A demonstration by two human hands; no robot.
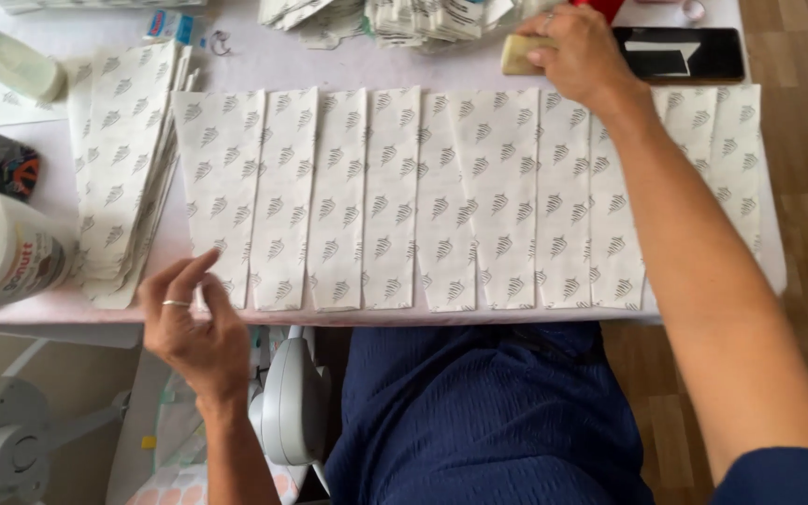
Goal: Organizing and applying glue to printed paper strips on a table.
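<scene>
Sponge block (522, 54), half hidden, pinched in right hand (584, 58); left hand (194, 323) spread over paper sheets (441, 196).

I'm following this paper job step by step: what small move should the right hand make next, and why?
Probably draw the tan block in the right hand down onto the row of printed paper pieces: they lie overlapped and the left hand steadies the near edge.
</scene>
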